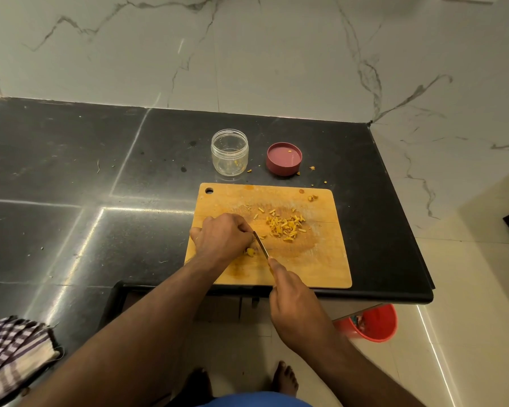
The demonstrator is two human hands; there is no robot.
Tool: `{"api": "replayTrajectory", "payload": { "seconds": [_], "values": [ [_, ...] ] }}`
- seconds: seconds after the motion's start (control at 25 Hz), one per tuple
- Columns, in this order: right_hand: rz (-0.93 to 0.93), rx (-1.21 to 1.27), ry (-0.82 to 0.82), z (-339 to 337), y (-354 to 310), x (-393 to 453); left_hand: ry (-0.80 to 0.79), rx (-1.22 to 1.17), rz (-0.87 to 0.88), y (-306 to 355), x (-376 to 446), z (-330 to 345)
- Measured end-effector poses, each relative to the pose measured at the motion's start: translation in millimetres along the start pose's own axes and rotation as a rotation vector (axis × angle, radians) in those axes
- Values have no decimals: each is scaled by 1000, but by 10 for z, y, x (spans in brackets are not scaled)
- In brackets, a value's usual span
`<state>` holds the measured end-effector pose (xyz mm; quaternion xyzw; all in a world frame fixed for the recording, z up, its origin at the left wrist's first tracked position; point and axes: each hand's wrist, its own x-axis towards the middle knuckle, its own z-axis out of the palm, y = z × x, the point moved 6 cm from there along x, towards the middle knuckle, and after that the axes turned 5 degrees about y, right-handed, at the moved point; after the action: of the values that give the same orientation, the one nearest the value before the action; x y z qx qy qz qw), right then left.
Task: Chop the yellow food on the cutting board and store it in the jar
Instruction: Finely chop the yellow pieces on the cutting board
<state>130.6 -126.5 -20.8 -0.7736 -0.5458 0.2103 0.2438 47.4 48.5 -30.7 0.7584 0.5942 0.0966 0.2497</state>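
Yellow food sits in two places on a wooden cutting board [321, 259] at the centre of the frame, on a dark stone counter [71, 171]. A loose pile of chopped yellow strips [285, 227] lies in the middle of the board, just right of the left hand. A small uncut yellow chunk [250, 252] peeks out from under that hand's fingers.

The left hand [222, 237], centre frame, curls its fingers down over the chunk and pins it to the board. The right hand [291, 301], lower centre, grips the handle of a small knife [261, 244], forefinger stretched along it; the blade angles up and left to meet the chunk beside the left fingertips.

Above the board stands a clear open jar [229, 152], nearly empty, with a few yellow bits at the bottom. Its dark red lid [284, 158] lies upturned to the right. Stray yellow crumbs dot the counter near both.

The food looks light, firm and brittle enough to cut into clean little sticks, and it likely stains. The remaining chunk is small and probably rolls, so it wants holding from above with tucked fingertips, well behind the blade. The cut pieces are too fine to pinch singly; gathering by the handful or scraping with the blade seems wiser. The jar looks light and may tip, so it is best steadied round its wall.
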Motion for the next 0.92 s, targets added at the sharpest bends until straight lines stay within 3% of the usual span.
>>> {"api": "replayTrajectory", "payload": {
  "seconds": [0.28,0.76,0.92],
  "values": [
    [12,82,37,-92,42,-147,-24,-9,1,-17,12,20],
    [-34,-43,-15,24,75,-58,-68,-32,-75,-11,60,-20],
    [-16,44,21,-56,139,-193,-65,-33,-62,-15,68,-22]
  ]
}}
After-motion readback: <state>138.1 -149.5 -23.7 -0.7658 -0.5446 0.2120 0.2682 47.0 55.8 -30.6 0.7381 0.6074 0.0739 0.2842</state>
